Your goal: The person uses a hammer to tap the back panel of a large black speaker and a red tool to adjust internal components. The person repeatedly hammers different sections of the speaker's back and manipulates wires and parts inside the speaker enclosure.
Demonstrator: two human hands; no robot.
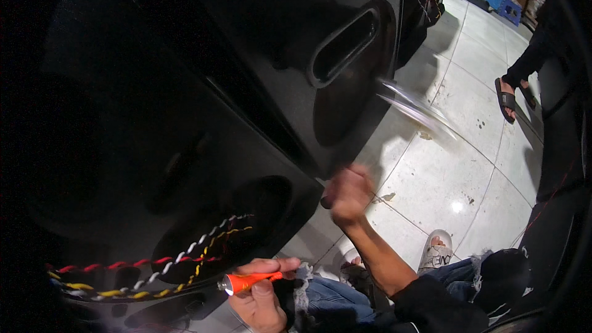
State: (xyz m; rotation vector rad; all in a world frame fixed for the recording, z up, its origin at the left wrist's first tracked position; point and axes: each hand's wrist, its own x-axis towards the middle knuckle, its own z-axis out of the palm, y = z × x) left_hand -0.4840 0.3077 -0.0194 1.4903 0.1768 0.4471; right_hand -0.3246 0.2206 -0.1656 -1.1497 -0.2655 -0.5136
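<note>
Left grip (264, 303) around orange tube (248, 282), dark-lettered pale sandal (436, 259)

Left hand (262, 307): one. Right hand (350, 193): one. Orange tube (246, 282): one. Pale sandals (438, 259): two. Dark slide sandals (506, 100): two. Black cabinets (142, 129): at least two. Twisted wires (135, 263): several, exact count unclear.

Left hand (266, 309): fingers closed around an orange-red tube (246, 283), metallic tip pointing left. Right hand (350, 192): motion-blurred, near the lower edge of a black cabinet (287, 43); grip contents cannot be determined. Twisted red, white and yellow wires (200, 257) extend across a black panel (117, 166) at near left, beside the left hand. Cabinet has an elongated recessed handle (345, 48). Blurred bright streak noted right of cabinet. Floor: pale tiles (462, 169), marked with debris. Far right: another person's foot in a dark sandal (505, 102).
</note>
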